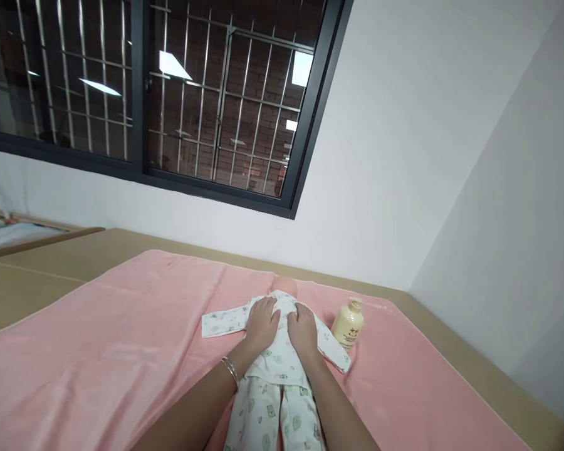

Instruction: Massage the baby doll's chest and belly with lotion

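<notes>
At lower centre, the left hand (pixel 262 322) and right hand (pixel 304 329) lie spread on the doll's (pixel 284 285) shirt (pixel 279 360), apparently pinching nothing; the step looks like smoothing, and continuing calls for light palms.

Head view: tilted, near, looks forward and down over left hand (pixel 262 324), right hand (pixel 303 329); window (pixel 139 88) beyond.

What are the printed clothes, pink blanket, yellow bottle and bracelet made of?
The printed clothes: probably matte cotton, as they look thin and unshiny. The pink blanket: likely plush fabric with a faint sheen; it ripples softly. The yellow bottle: perhaps smooth plastic, judging by its soft shine; glass is possible. The bracelet: probably polished metal, since it gleams silver.
</notes>
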Action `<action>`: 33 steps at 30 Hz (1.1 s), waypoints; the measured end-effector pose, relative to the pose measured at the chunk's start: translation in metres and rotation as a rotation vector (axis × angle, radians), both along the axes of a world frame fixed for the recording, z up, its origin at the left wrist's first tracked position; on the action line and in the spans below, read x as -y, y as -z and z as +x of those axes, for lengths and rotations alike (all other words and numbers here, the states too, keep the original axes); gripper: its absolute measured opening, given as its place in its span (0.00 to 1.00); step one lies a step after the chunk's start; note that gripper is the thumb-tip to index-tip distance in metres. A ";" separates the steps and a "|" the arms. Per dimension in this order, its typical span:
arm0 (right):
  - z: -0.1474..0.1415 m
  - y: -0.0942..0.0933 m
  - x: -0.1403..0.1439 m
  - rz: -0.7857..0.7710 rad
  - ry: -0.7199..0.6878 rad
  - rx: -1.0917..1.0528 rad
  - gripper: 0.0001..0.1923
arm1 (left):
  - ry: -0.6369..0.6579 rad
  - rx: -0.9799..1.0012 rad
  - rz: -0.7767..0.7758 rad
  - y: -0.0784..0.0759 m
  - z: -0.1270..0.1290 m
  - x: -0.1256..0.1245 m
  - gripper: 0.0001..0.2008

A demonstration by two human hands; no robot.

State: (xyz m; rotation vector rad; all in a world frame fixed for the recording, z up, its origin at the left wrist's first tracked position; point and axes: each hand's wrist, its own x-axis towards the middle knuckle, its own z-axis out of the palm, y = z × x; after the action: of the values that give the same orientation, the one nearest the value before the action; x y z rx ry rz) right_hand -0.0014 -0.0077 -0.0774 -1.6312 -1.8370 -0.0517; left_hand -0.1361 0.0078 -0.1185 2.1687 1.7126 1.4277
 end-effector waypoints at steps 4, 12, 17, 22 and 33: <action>0.005 -0.002 -0.010 -0.040 -0.036 0.043 0.21 | -0.045 -0.070 -0.021 0.002 0.002 0.001 0.22; 0.006 0.001 -0.006 -0.028 -0.040 0.075 0.22 | -0.010 -0.066 -0.011 0.002 0.003 0.001 0.23; 0.007 0.000 -0.008 -0.003 -0.044 0.049 0.21 | -0.025 -0.048 -0.007 0.001 0.002 -0.003 0.22; 0.007 0.002 -0.003 0.026 -0.031 0.017 0.17 | 0.110 -0.031 0.077 -0.006 -0.001 -0.001 0.15; 0.014 0.007 -0.010 0.070 -0.115 -0.082 0.21 | 0.056 0.071 0.121 0.000 0.001 0.000 0.15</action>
State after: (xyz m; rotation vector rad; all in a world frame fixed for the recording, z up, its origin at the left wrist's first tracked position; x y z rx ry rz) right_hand 0.0121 0.0019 -0.0845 -1.4567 -1.8420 0.0015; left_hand -0.1355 0.0077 -0.1183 2.1765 1.5681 1.6126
